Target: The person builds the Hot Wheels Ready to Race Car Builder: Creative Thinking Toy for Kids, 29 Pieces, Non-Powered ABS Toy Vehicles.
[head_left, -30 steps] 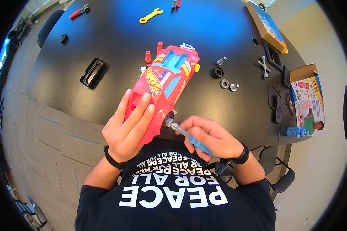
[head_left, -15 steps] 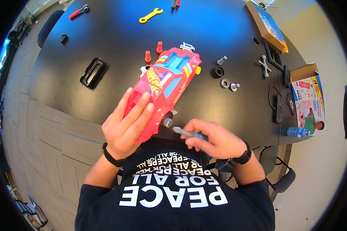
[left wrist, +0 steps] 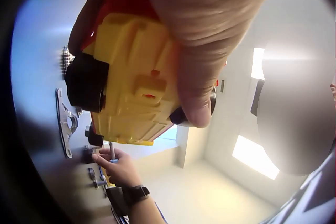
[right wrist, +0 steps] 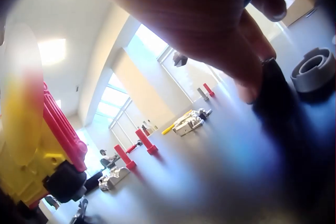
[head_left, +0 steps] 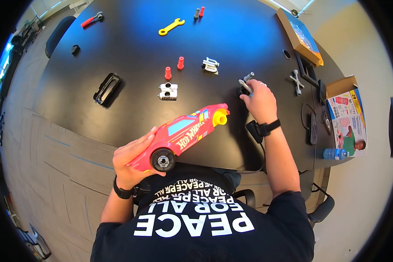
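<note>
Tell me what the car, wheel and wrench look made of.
Car: apparently hard, glossy plastic, from its highlights and moulded yellow underside. Wheel: plastic or rubber, unclear; mostly black with little shine. Wrench: probably smooth plastic, being evenly yellow throughout.

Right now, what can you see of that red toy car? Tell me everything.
The red toy car looks like glossy plastic, with "Hot Wheels" lettering, a light-blue side window and a yellow underside. On the side seen from above, one end has a black wheel with a grey centre; at the other, a yellow hub is bare. The person's left grip holds it by the black wheel's end, tilted, near the table's edge.
</note>
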`<state>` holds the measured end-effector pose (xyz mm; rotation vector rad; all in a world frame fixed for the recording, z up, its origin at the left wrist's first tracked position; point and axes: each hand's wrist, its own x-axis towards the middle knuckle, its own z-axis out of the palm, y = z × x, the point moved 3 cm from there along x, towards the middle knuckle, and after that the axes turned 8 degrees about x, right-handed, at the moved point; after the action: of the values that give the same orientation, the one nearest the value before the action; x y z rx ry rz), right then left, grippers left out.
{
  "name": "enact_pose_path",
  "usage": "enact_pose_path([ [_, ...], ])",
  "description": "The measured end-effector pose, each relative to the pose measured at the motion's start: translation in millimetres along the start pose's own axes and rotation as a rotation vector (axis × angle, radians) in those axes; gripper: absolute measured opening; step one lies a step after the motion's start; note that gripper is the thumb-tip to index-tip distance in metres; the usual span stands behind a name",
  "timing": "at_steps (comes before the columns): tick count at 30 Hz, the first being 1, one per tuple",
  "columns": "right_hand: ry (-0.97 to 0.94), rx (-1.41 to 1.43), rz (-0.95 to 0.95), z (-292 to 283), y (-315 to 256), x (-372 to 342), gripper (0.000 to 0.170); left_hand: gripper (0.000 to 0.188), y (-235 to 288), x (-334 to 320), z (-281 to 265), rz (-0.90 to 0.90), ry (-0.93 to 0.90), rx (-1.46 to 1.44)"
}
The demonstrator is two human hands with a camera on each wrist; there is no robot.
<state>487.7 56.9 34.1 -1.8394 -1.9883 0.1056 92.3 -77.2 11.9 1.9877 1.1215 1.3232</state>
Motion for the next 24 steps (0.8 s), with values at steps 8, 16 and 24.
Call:
enact_pose_path([
  [8, -0.079, 0.705, -0.256, -51, -76, -38, 0.043, 0.096, -14, -8, -2, -0.078, -0.012, -0.055],
  [16, -0.139, 0.711, -0.350, -46, -97, -56, 0.054, 0.099, -10, -7, -4, -0.073, -0.046, -0.026],
  [24, 0.031, 0.258, -0.028, -31, 3, -41, 0.049, 0.103, -16, -20, -14, -0.162, 0.009, -0.033],
])
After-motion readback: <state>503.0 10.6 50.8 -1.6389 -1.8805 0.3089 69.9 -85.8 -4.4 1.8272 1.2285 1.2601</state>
